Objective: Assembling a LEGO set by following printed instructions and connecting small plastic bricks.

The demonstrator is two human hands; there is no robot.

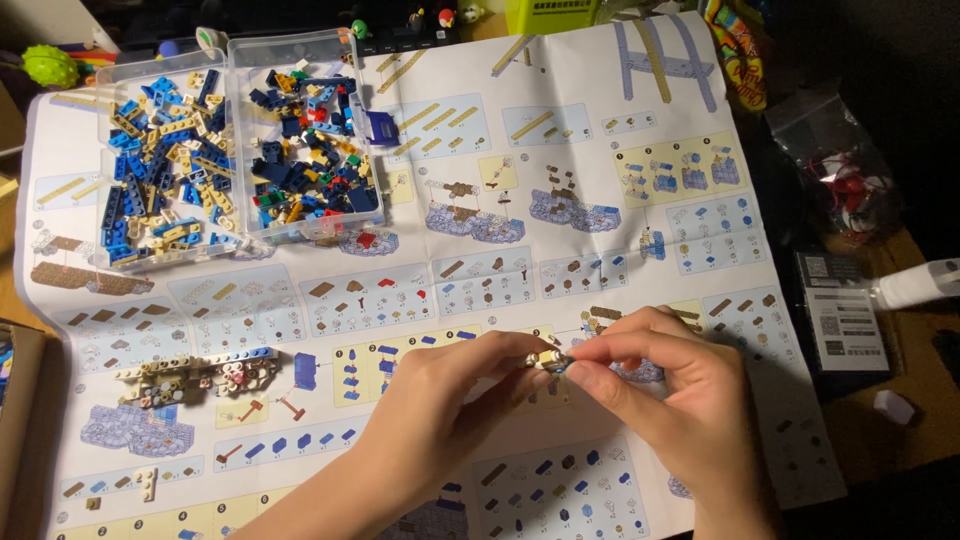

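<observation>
My left hand (440,400) and right hand (670,385) meet over the instruction sheet (560,200), fingertips of both pinching one small brick piece (551,361) between them, held just above the paper. A half-built model (190,375) lies on the sheet to the left. Two clear boxes (240,145) of blue and tan bricks sit at the sheet's far left corner.

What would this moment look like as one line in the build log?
left hand: pinching small brick piece | right hand: pinching same piece | under hands: instruction sheet | upper left: two clear bins of bricks
</observation>
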